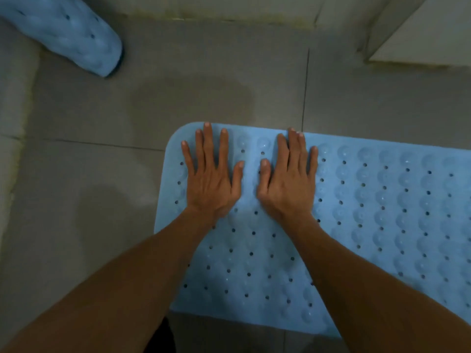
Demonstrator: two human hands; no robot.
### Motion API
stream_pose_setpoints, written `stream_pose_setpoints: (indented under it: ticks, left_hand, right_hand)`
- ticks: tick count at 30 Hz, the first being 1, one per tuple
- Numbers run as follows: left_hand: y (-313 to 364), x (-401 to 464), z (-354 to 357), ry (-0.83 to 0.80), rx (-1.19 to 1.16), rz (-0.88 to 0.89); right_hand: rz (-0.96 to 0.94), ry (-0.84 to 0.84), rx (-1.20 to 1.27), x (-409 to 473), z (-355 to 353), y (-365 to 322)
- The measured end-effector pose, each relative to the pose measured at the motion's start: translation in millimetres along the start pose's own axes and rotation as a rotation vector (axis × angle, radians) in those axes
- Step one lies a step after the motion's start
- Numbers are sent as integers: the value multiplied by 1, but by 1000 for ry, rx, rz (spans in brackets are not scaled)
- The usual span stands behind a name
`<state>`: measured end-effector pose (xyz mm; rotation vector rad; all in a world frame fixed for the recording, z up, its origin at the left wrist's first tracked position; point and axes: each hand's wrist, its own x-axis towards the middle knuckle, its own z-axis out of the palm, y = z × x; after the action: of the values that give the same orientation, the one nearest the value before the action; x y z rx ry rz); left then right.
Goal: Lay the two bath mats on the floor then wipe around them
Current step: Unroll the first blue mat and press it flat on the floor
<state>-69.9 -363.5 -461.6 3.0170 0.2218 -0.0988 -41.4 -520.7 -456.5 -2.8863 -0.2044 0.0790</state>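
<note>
A light blue rubber bath mat (369, 212) with rows of small holes and round bumps lies flat on the grey tiled floor, running off the right edge of the view. My left hand (212, 178) and my right hand (288, 178) press palm down, side by side, on its far left end, fingers spread, holding nothing. A second blue mat (71, 34) of the same kind lies rolled up at the top left, apart from both hands.
The grey floor tiles (102, 200) show damp patches left of and beyond the flat mat. A pale wall base (229, 8) runs along the top. A light raised ledge (428, 39) stands at the top right. Another pale edge (12, 110) borders the left side.
</note>
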Motion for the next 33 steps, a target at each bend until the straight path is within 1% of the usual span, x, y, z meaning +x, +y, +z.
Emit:
stream_pose_setpoints:
  ticks: [3, 7, 12, 20, 27, 30, 33]
  left_hand:
    - [3, 4, -13, 2, -17, 16]
    - [3, 4, -8, -59, -29, -8]
    - [0, 1, -3, -63, -18, 3]
    - [-2, 1, 5, 11, -5, 21]
    - [-2, -1, 9, 37, -10, 33]
    - [-1, 0, 11, 30, 21, 14]
    - [2, 1, 4, -34, 68, -16]
  right_hand:
    - [-11, 37, -36, 2, -7, -4]
    - [11, 0, -21, 3, -5, -6]
    - [16, 8, -41, -1, -5, -5]
    - [8, -7, -13, -2, -4, -1]
    - [-18, -6, 26, -4, -3, 3]
    - [-24, -22, 101, -3, -3, 6]
    - [-78, -69, 290, -2, -14, 17]
